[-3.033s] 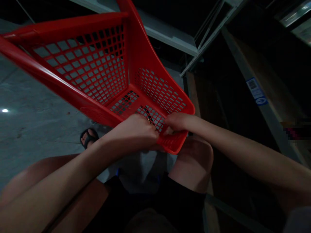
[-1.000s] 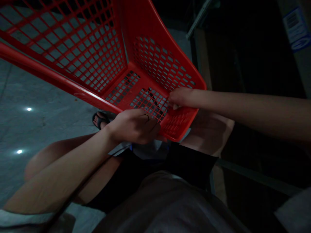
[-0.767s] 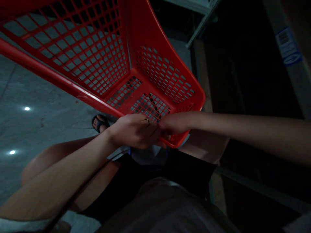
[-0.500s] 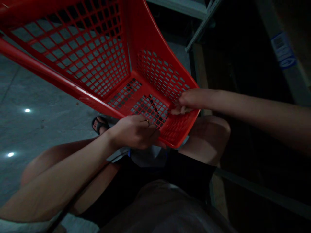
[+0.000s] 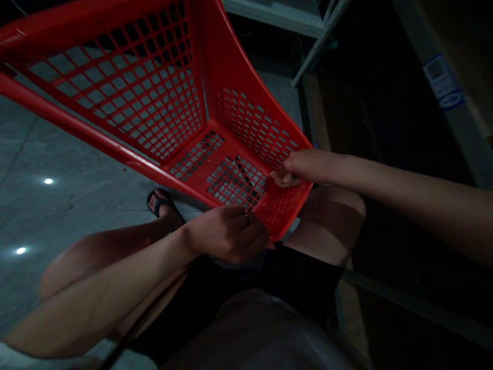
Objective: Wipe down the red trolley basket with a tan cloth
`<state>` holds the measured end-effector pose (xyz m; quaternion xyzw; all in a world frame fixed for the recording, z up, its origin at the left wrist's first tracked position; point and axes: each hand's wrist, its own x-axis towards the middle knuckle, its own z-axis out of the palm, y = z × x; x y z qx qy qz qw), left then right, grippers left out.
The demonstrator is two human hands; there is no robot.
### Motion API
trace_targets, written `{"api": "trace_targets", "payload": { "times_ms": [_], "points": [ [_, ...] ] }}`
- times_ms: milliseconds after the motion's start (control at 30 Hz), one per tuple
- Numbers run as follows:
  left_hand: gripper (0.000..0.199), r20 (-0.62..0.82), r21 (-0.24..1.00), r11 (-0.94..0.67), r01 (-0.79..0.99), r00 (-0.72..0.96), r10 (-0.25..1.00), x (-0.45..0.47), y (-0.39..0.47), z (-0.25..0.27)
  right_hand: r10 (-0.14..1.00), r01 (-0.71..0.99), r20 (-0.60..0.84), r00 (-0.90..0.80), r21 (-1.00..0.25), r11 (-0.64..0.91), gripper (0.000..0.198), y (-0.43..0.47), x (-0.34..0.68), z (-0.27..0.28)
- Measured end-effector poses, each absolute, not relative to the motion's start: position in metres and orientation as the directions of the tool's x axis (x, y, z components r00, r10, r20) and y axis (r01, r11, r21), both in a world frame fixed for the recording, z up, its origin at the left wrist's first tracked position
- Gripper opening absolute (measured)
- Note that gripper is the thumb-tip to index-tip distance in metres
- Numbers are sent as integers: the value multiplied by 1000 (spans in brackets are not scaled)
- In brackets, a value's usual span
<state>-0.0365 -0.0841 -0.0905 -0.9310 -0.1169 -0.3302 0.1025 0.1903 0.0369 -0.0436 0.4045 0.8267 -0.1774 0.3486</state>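
Red plastic shopping basket in front of person, beside right knee; left hand clasping near rim; right hand inside, fingers curled, cannot tell whether holding anything.

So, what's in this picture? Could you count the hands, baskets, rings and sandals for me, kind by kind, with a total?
Hands: 2, the left hand and right hand
Baskets: 1 red basket
Rings: 1 ring
Sandals: 1 black sandal
Total: 5
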Motion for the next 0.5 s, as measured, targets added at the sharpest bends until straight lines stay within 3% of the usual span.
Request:
{"api": "trace_targets", "payload": {
  "times_ms": [33, 100, 233, 300, 367, 500],
  "points": [
    [23, 643, -105, -952, 288, 750, 156, -36, -83, -91, 563, 772, -719, -408, 57, 633, 29, 38, 191, -42],
    [23, 648, -101, -954, 282, 746, 152, -37, -80, -93, 518, 756, -721, -460, -12, 654, 29, 26, 186, -41],
    [18, 672, -133, -963, 234, 736, 86, -45, -77, -95, 230, 672, -660, -715, -560, 484, 26, -17, 172, -46],
    [14, 680, -148, -966, 214, 731, 58, -48, -79, -95, 157, 633, -625, -765, -684, 363, 30, -21, 171, -48],
    [11, 679, -151, -968, 201, 733, 46, -51, -81, -96, 197, 687, -668, -718, -633, 358, 27, -8, 178, -47],
    [10, 700, -116, -973, 201, 712, 64, -53, -83, -99, 506, 824, -727, -464, -146, 547, 26, 22, 190, -36]
  ]
}}
